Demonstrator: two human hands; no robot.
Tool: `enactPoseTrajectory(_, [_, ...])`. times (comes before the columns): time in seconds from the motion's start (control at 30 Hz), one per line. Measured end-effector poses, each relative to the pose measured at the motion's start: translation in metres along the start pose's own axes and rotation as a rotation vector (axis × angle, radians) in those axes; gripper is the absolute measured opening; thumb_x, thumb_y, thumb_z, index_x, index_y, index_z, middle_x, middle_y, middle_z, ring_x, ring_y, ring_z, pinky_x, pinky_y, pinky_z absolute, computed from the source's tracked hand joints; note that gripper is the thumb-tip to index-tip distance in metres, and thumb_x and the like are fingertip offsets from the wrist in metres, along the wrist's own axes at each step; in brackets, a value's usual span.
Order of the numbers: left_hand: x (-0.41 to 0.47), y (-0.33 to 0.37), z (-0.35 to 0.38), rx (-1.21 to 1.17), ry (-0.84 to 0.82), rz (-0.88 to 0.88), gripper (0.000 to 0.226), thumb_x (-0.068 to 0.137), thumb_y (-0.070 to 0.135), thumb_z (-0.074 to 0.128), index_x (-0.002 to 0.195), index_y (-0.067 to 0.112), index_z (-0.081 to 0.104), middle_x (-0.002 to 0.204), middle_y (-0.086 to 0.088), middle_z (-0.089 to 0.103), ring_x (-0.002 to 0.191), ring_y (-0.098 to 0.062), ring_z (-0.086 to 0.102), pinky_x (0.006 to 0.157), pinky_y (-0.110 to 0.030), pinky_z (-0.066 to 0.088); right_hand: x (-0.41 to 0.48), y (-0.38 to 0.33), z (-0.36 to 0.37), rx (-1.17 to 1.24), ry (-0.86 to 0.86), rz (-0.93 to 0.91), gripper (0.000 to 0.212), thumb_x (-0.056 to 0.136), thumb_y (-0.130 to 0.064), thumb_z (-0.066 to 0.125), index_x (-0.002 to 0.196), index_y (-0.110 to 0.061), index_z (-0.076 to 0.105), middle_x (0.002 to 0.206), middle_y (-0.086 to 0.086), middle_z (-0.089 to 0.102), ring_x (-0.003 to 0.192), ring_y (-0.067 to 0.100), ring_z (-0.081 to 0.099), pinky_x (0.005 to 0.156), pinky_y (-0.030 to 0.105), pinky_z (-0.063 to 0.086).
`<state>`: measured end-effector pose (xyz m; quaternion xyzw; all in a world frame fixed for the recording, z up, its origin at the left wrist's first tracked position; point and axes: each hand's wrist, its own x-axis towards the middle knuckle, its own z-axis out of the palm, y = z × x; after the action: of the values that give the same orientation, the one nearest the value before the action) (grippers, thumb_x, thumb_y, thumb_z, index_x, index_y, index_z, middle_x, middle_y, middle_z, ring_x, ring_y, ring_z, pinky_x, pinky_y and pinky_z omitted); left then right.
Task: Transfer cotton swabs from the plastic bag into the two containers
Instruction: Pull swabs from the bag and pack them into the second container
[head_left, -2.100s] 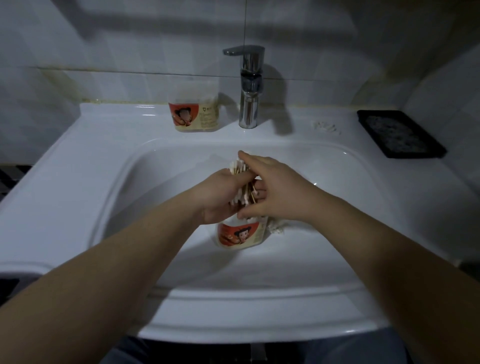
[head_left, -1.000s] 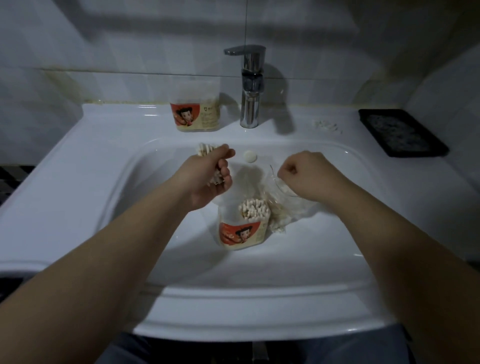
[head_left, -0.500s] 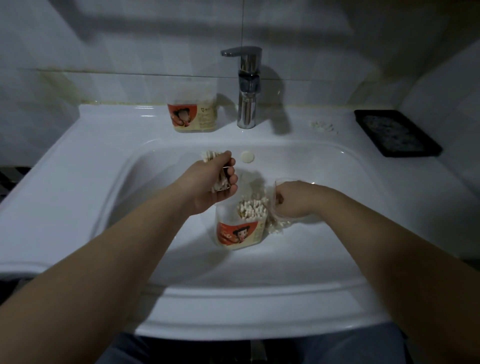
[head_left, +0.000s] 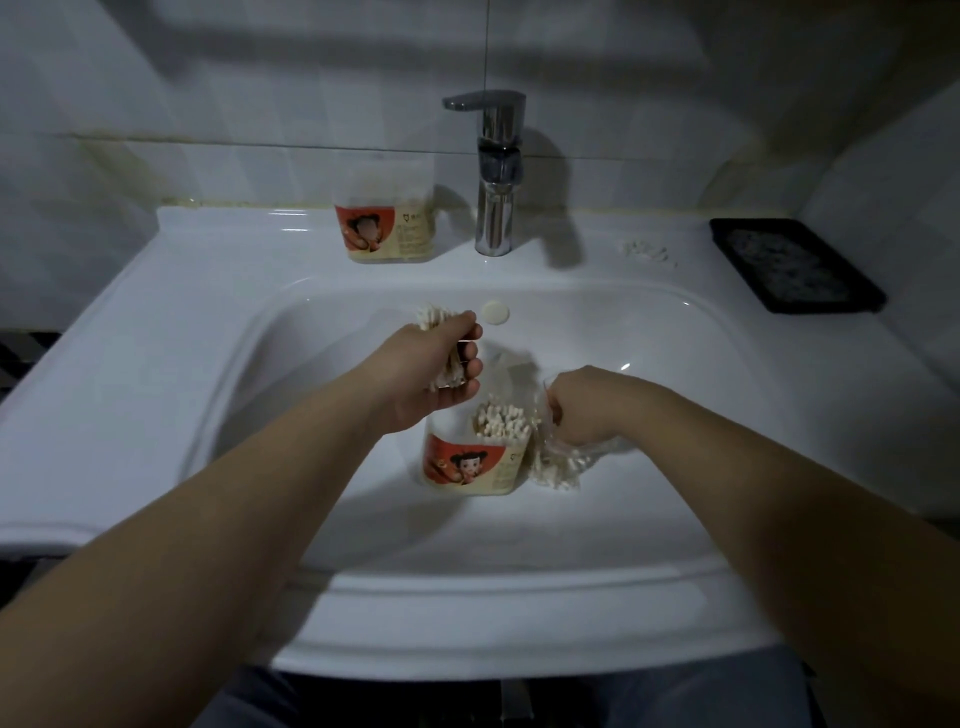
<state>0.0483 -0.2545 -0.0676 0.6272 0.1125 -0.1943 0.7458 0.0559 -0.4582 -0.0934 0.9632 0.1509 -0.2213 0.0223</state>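
white sink (head_left: 171, 322), chrome tap (head_left: 493, 171), blk tray (head_left: 795, 265)

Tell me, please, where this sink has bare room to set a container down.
Bare: the white sink's left ledge, up to the clear red-labelled container by the chrome faucet; the right ledge in front of the black tray. Crowded: mid-basin, with the second labelled container, clear plastic bag, left hand, right hand.

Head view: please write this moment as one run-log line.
left hand grips swab bunch | right hand reaches into plastic bag | basin container part-filled | second container beside tap

Swab bundle (head_left: 434, 316) in left hand (head_left: 434, 382)
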Motion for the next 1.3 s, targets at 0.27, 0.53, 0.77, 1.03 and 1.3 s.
enactPoseTrajectory(0.27, [-0.002,-0.003,0.005,0.056,-0.022,0.006,0.019,0.104,0.03,0.057,0.094,0.016,0.063,0.066,0.003,0.058,0.06,-0.012,0.059,0.064,-0.027,0.056,-0.007,0.004,-0.017,0.084,0.206,-0.019,0.011,0.091,-0.017,0.054,0.085,-0.018,0.063,0.083,0.001,0.062,0.073,0.018,0.057,0.058,0.029,0.042])
enactPoseTrajectory(0.53, [-0.003,-0.005,0.007,0.079,-0.082,0.039,0.018,0.106,0.029,0.053,0.098,0.015,0.061,0.07,0.001,0.062,0.066,-0.015,0.062,0.066,-0.028,0.055,-0.018,0.011,-0.028,0.132,0.287,0.011,0.03,0.088,-0.008,0.051,0.06,-0.021,0.056,0.068,0.004,0.058,0.066,0.027,0.06,0.054,0.029,0.041])
enactPoseTrajectory(0.77, [-0.01,-0.002,0.012,0.087,-0.206,0.12,0.021,0.108,0.029,0.048,0.106,0.015,0.063,0.108,-0.003,0.077,0.085,-0.017,0.071,0.075,-0.031,0.056,-0.029,0.013,-0.037,0.18,0.291,0.011,0.033,0.095,-0.006,0.045,0.066,-0.018,0.054,0.071,0.001,0.055,0.063,0.018,0.053,0.051,0.025,0.033])
enactPoseTrajectory(1.03, [-0.015,-0.009,0.023,0.268,-0.264,0.188,0.023,0.108,0.031,0.048,0.106,0.016,0.066,0.117,0.0,0.076,0.095,-0.022,0.076,0.084,-0.039,0.057,-0.027,0.01,-0.038,0.296,0.343,-0.014,0.021,0.085,-0.012,0.067,0.074,-0.024,0.08,0.062,0.002,0.07,0.061,0.02,0.067,0.051,0.027,0.046])
enactPoseTrajectory(1.3, [-0.011,-0.014,0.02,0.497,-0.104,0.189,0.022,0.103,0.028,0.057,0.113,0.013,0.07,0.112,0.003,0.076,0.087,-0.013,0.076,0.061,-0.018,0.052,-0.031,0.013,-0.041,0.394,0.5,0.054,0.017,0.091,-0.014,0.068,0.099,-0.013,0.082,0.093,-0.002,0.079,0.072,0.01,0.07,0.068,0.023,0.056])
